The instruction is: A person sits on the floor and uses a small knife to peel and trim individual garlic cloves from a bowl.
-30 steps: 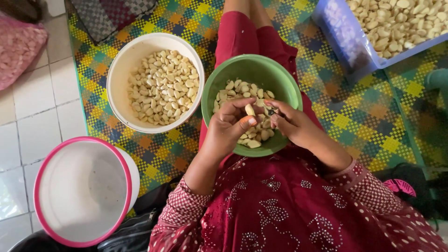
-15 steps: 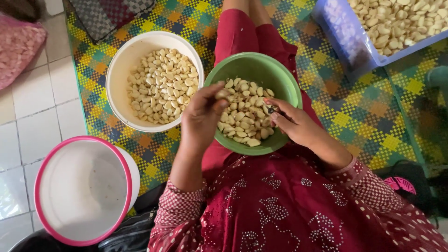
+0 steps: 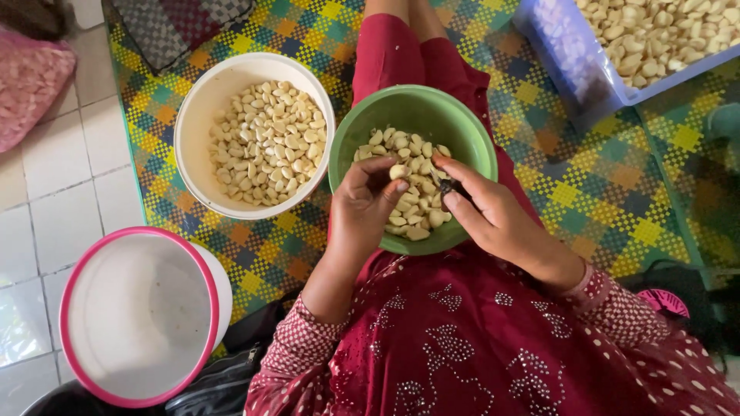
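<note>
Left hand point(image 3: 368, 202) pinches a garlic clove point(image 3: 398, 171) over the green bowl point(image 3: 412, 115) on the lap. Right hand point(image 3: 484, 214) grips a small dark tool, fingers pressed together. White bowl point(image 3: 202, 106) of cloves sits just left.

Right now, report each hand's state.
Left hand: closed on a garlic clove over the green bowl.
Right hand: closed on a small dark tool.

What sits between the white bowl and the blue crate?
Head view: the green bowl of garlic cloves on the person's lap, left hand and right hand over it.
</note>
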